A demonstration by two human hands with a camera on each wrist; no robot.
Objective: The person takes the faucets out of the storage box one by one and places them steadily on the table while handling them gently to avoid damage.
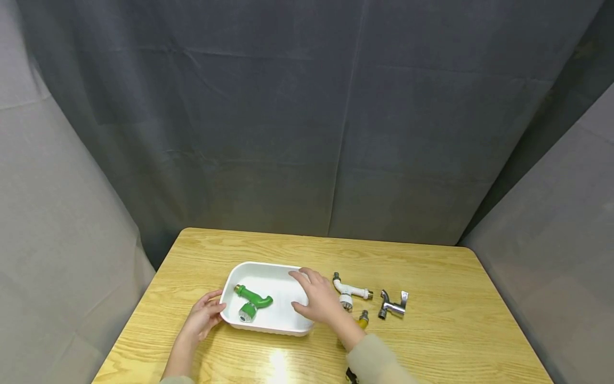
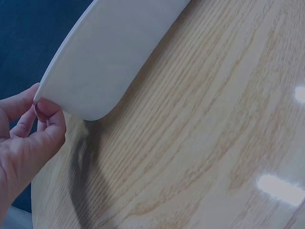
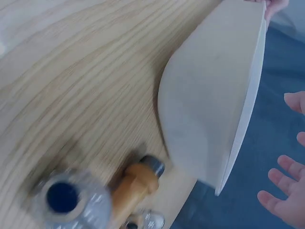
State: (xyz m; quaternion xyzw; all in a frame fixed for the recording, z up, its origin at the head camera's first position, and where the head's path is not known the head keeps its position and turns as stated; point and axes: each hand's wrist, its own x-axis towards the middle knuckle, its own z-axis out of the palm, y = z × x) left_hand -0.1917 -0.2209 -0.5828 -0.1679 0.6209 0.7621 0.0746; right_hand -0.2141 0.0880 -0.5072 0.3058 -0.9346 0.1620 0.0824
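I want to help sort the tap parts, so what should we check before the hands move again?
1. Left hand on the white tray: ok, its fingers touch the tray's left rim.
2. Right hand free: ok, fingers spread over the tray's right edge, holding nothing.
3. Green fitting inside the tray: ok, it lies on the tray floor.
4. White fitting, chrome tap and yellow fitting reachable: ok, all lie on the table just right of the tray.
5. Tray flat on the table: cannot tell, the wrist views show only its underside edge.
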